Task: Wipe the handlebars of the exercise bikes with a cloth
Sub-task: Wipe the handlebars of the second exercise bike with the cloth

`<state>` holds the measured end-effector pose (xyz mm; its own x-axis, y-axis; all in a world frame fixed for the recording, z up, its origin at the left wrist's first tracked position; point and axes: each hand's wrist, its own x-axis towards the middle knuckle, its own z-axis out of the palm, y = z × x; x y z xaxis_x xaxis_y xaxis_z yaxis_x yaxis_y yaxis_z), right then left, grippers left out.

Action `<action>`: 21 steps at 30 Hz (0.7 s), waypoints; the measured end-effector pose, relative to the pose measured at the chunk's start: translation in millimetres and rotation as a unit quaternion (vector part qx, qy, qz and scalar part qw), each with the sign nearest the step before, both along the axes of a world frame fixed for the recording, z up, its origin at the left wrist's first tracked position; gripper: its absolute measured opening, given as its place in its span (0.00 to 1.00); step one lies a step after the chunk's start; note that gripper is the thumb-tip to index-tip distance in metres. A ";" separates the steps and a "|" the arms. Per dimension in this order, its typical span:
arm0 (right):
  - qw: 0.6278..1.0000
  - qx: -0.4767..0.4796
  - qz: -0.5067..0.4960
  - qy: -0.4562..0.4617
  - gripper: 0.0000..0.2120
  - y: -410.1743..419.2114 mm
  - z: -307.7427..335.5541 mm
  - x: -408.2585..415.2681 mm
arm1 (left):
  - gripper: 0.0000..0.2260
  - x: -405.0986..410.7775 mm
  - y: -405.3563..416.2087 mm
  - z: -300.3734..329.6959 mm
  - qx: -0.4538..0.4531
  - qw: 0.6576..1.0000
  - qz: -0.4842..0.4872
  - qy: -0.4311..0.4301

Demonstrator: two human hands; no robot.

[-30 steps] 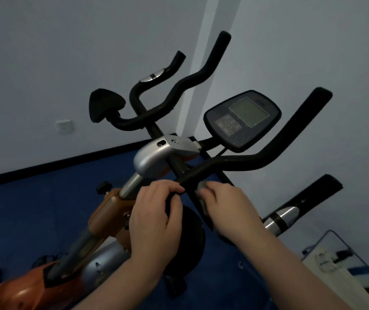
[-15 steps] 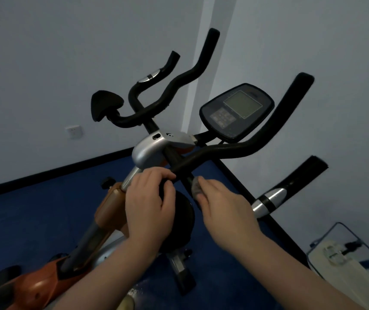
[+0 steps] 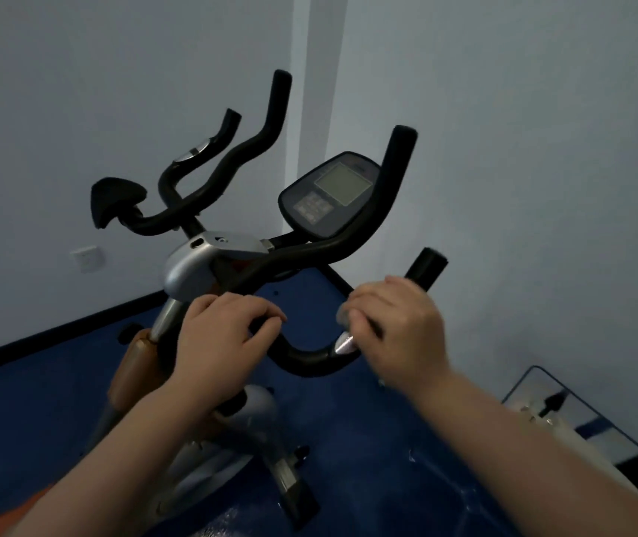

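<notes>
Right hand: the right hand [image 3: 398, 335] is closed round the near right grip of the handlebars [image 3: 309, 356], with a small grey cloth [image 3: 343, 314] pinched under the fingertips [image 3: 360, 317] against the bar.
Left hand: the left hand [image 3: 220, 343] is curled over the bar near the centre stem, fingers bent, nothing else seen to be held.
Cloth: soft and light by its look; mostly hidden, only a crumpled edge is seen beside a silver sensor band [image 3: 344, 346].
Handlebars: judged stiff, padded and not slippery; best steadied close to the stem, as is being done.
Axis: the gripped bar dips in a U between the hands, then rises up and right to its black end cap [image 3: 426, 265].
Beyond: the console [image 3: 333, 193] is mounted above the bars, facing the person.
Floor: blue flooring [image 3: 38, 381] is met by pale walls.
</notes>
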<state>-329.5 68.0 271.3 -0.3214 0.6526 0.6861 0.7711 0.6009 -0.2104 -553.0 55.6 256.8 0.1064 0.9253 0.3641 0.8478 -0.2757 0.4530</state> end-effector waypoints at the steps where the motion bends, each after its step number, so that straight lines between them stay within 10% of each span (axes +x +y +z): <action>1: 1.000 0.021 -0.015 0.017 0.10 -7.3 -16.6 -15.5 | 0.12 -0.3 -0.7 -0.9 0.000 1.000 -0.003 0.007; 8: 0.976 0.179 0.018 -0.122 0.10 23.3 4.1 26.8 | 0.07 -3.1 -0.2 -5.8 -0.018 1.000 0.000 0.000; 13: 0.989 0.139 -0.044 -0.015 0.08 4.5 -26.2 3.5 | 0.07 -3.1 -2.4 -5.9 -0.019 0.999 0.008 -0.026; 21: 0.941 0.247 0.037 -0.227 0.10 54.3 42.3 58.8 | 0.10 -1.9 -5.2 -2.4 -0.030 0.999 0.013 -0.042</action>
